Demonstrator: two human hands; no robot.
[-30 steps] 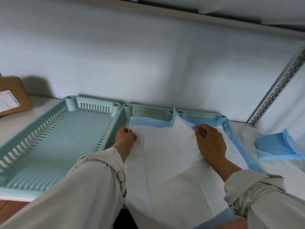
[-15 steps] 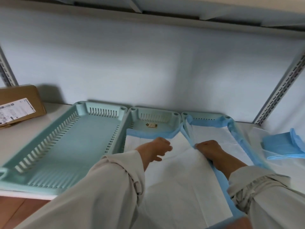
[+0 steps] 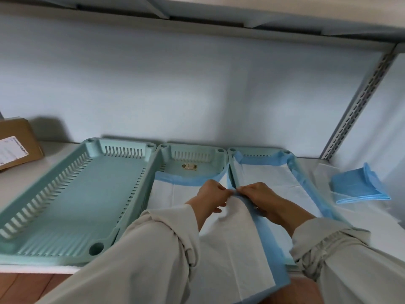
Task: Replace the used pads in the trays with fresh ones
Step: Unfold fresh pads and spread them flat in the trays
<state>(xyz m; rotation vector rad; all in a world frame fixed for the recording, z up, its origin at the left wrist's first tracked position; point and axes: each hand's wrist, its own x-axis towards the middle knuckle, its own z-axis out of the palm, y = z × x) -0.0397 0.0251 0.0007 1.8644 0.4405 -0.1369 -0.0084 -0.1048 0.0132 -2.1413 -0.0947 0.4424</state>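
Three mint-green trays stand side by side on the shelf. The left tray [image 3: 72,194] holds no pad. A white pad with a blue border [image 3: 175,194] lies in the middle tray [image 3: 190,150], pulled toward me so the tray's far end is bare. The right tray [image 3: 256,150] holds another white pad [image 3: 269,178]. My left hand [image 3: 211,195] and my right hand [image 3: 260,197] meet over the rim between the middle and right trays. Both pinch the blue right edge of the middle pad.
A folded stack of blue pads [image 3: 359,186] lies on the shelf at the right. A cardboard box [image 3: 15,143] sits at the far left. A small label [image 3: 189,166] is stuck on the middle tray's floor. A slotted metal upright [image 3: 359,95] rises at the right, under an upper shelf.
The middle pad has slid toward me, baring the tray's far end. My hands moved from the pad's far corners together to its right edge.
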